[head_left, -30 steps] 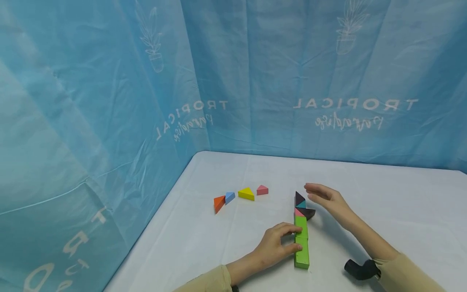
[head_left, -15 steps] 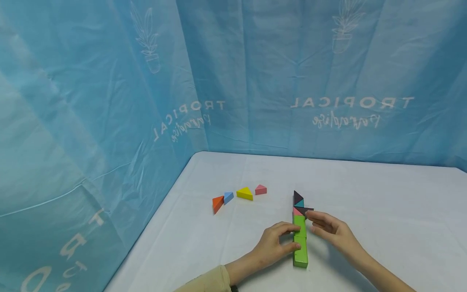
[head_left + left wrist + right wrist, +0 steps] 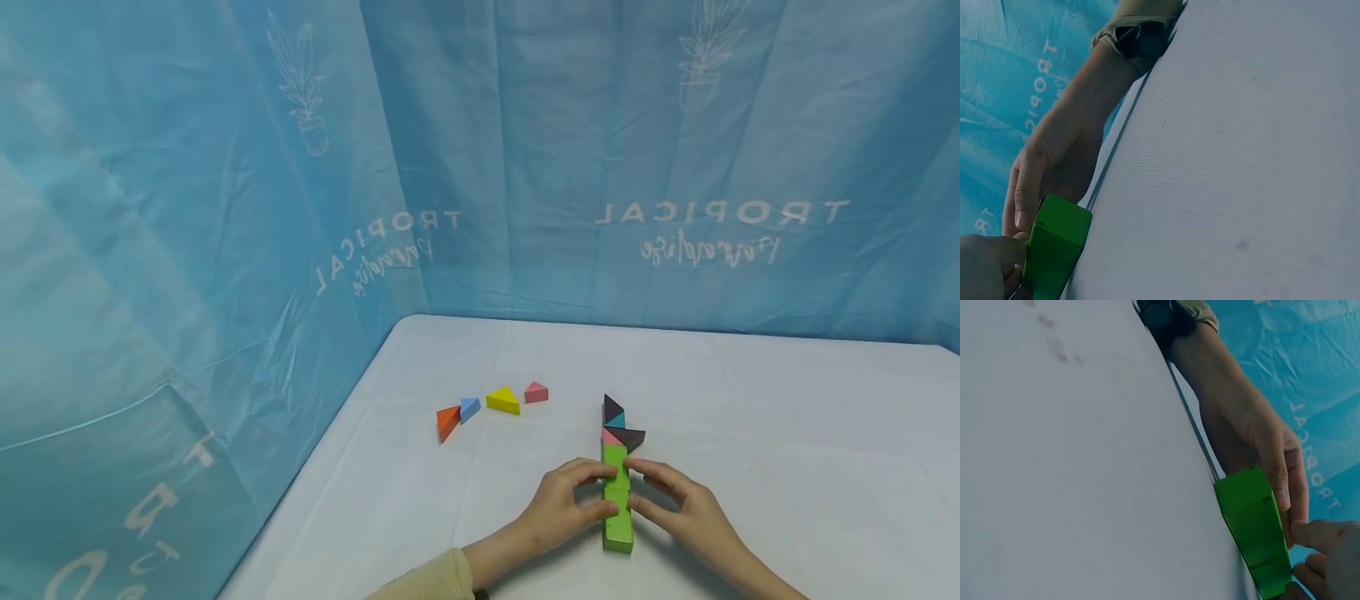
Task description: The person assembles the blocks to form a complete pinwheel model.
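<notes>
Two green blocks (image 3: 619,533) lie end to end in a row on the white table. My left hand (image 3: 555,510) touches them from the left, forefinger at the far block and thumb at the near one. From the right, my right hand (image 3: 697,512) reaches their other long side with thumb and fingertips. Beyond the green blocks the row goes on with a small pink triangle (image 3: 609,437), a dark triangle (image 3: 632,437) pointing right, a teal triangle (image 3: 617,422) and another dark triangle (image 3: 611,408). Both wrist views show the green blocks (image 3: 1250,519) between the hands.
Left of the row lie loose triangular blocks: orange (image 3: 447,423), light blue (image 3: 469,408), yellow (image 3: 503,400) and pink (image 3: 536,392). A blue printed curtain (image 3: 525,167) hangs behind and to the left of the white table (image 3: 360,500).
My right hand has come from beside the far dark triangle, down along the row, to the right side of the green blocks. The left hand has stayed at the green blocks.
</notes>
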### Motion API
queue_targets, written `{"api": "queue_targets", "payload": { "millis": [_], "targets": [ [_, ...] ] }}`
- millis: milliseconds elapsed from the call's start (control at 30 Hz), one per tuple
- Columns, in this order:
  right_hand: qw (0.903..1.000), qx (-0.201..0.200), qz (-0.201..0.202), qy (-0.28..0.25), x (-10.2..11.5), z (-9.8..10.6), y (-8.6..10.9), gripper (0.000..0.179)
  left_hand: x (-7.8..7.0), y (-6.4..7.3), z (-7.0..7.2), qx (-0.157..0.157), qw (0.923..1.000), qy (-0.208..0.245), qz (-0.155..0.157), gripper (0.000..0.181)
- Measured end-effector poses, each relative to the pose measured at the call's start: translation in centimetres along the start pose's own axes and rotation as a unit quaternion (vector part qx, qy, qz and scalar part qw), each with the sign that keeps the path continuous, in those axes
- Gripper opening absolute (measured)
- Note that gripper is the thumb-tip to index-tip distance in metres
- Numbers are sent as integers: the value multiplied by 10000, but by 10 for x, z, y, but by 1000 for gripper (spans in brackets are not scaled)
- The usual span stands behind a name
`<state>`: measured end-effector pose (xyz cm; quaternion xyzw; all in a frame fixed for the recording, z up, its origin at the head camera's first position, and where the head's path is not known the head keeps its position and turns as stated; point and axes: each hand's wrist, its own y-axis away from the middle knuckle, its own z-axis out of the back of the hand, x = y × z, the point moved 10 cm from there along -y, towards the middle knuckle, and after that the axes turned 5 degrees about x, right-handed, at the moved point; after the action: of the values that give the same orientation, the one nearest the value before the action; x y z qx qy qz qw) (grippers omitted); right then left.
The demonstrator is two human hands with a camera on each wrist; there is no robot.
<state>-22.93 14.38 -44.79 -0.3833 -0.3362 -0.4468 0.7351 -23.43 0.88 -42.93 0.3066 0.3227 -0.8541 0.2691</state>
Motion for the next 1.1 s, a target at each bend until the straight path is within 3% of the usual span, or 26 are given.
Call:
{"api": "queue_targets", "payload": {
  "millis": [333, 633, 800, 900, 1100],
  "targets": [
    [9966, -198, 601, 526, 16, -3, 0, 47, 0, -1, 0, 16, 9999, -147, 50, 39],
    [9954, -232, 734, 569, 18, -5, 1, 50, 0, 0, 2, -14, 9999, -51, 162, 39],
    [9956, -227, 748, 513, 18, -5, 2, 49, 10, -2, 13, -242, 9978, 373, 498, 38],
    [9960, -224, 693, 510, 17, -5, 0, 48, 27, -4, 30, -601, 9904, 853, 904, 37],
    [9965, -267, 625, 485, 16, -4, -1, 48, 70, -3, 69, -1596, 9640, 1378, 1622, 40]
  ]
}}
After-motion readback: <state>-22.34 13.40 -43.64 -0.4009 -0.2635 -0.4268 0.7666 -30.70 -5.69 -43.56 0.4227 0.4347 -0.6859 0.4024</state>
